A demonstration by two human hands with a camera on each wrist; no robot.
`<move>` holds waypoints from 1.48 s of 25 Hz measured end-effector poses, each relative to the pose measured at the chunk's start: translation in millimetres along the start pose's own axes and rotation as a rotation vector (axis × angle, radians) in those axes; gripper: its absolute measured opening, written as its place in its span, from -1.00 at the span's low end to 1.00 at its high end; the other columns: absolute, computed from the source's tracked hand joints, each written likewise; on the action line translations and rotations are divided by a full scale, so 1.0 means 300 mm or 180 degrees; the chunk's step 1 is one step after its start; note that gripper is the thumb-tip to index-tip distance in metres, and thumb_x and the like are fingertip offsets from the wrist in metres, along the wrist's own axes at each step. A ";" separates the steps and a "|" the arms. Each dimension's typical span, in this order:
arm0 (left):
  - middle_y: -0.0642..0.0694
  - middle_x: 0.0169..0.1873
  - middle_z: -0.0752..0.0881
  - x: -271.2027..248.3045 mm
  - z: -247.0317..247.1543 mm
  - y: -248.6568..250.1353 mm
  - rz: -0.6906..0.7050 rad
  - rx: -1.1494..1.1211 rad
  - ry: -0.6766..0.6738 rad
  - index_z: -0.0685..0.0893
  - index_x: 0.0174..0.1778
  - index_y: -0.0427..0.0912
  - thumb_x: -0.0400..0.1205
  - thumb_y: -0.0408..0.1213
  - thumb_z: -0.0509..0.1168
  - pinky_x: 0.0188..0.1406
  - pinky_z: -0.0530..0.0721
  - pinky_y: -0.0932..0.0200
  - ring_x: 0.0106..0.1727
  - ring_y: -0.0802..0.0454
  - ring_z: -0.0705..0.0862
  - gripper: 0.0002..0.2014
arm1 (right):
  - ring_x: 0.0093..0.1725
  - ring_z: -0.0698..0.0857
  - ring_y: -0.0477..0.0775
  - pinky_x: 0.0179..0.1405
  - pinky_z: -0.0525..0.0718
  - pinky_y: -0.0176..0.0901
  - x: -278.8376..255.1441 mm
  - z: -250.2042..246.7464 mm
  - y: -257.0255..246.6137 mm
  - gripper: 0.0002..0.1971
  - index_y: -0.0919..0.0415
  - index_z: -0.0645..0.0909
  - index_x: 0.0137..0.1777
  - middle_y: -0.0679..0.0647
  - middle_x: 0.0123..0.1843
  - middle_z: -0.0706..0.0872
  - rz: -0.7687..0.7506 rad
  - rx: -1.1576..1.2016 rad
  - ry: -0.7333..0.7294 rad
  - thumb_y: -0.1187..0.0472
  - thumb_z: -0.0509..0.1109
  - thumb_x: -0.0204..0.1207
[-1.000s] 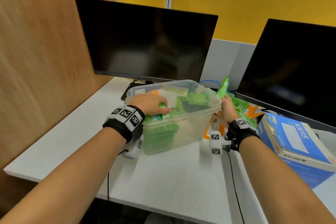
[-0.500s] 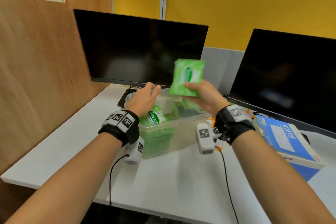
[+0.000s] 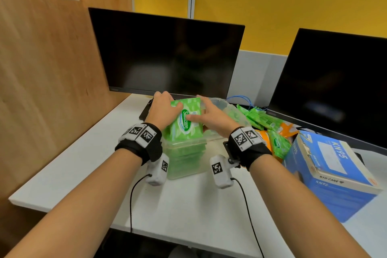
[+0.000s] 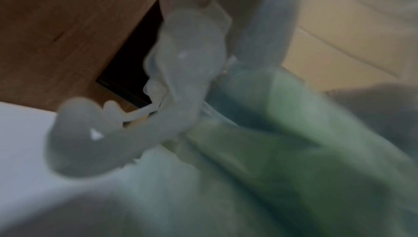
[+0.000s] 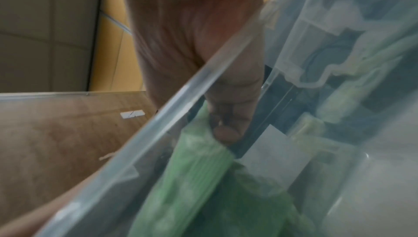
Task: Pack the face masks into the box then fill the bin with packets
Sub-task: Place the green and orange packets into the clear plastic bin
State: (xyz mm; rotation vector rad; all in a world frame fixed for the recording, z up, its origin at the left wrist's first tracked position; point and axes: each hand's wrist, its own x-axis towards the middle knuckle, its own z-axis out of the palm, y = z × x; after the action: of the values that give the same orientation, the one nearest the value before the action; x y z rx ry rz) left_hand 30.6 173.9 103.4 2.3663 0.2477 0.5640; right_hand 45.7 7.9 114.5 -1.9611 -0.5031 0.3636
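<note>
Green packet (image 3: 185,130) over the bin (image 3: 188,162) — clasped by left hand (image 3: 162,111) and right hand (image 3: 213,118)

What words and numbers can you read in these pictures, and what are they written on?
"KN95": top of the blue box.
"BYD CARE", "KN95": the box's near edge.
"...care": green packet on top; the start is covered.
Too small to read: the monitor logo, the loose packet logo.
Wrist views: no words, too blurred.
</note>
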 end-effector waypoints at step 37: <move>-0.08 0.57 0.40 -0.010 0.060 0.029 0.0405 0.2158 -0.1816 0.21 0.61 0.09 0.58 0.42 -0.08 0.39 0.50 -0.17 0.49 -0.15 0.49 -0.26 | 0.53 0.28 0.52 0.46 0.38 0.38 -0.004 -0.447 0.624 -0.42 -0.06 0.18 0.62 0.44 0.59 0.21 0.2565 -0.2923 0.1066 0.07 0.24 0.61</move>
State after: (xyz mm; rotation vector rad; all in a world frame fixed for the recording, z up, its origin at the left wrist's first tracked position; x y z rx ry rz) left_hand 36.4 156.0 96.1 3.0900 0.0212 -0.2035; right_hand 141.6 -168.2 1.5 -3.0070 0.4726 0.3021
